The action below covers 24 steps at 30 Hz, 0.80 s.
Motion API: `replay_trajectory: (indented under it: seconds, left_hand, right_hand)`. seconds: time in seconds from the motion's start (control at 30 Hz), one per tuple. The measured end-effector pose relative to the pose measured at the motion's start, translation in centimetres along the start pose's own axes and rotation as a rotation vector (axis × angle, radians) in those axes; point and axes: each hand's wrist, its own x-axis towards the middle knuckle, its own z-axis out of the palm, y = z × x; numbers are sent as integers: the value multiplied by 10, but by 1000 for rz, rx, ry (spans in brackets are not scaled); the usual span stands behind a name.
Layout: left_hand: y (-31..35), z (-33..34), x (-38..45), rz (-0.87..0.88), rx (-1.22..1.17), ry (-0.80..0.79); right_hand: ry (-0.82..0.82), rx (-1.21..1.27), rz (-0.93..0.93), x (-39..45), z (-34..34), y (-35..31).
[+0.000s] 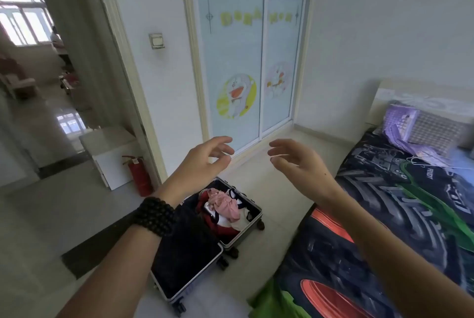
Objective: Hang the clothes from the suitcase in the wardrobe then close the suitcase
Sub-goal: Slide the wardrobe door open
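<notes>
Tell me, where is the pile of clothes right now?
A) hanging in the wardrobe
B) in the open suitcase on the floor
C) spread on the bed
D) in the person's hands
B: the pink and red clothes lie in the open suitcase on the floor, while the left hand and right hand hold nothing.

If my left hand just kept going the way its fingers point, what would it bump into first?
Probably the right hand. The left hand points its fingers across at it, with only air showing between them. Depth is hard to judge, so it might pass it and go on toward the bed.
</notes>
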Motion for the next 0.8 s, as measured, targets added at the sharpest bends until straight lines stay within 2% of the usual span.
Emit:
replay_trajectory:
  seconds: [0.17, 0.37, 0.8]
  left_hand:
    - [-32, 5, 71, -11, 2, -12]
    - [-63, 0, 197, 13, 15, 14]
    - [-183, -92, 450, -14, 24, 114]
  right_hand:
    - [14, -10, 34, 67, -1, 40]
    - [36, 37, 28, 193, 3, 82]
    - [-1, 60, -27, 490, 57, 128]
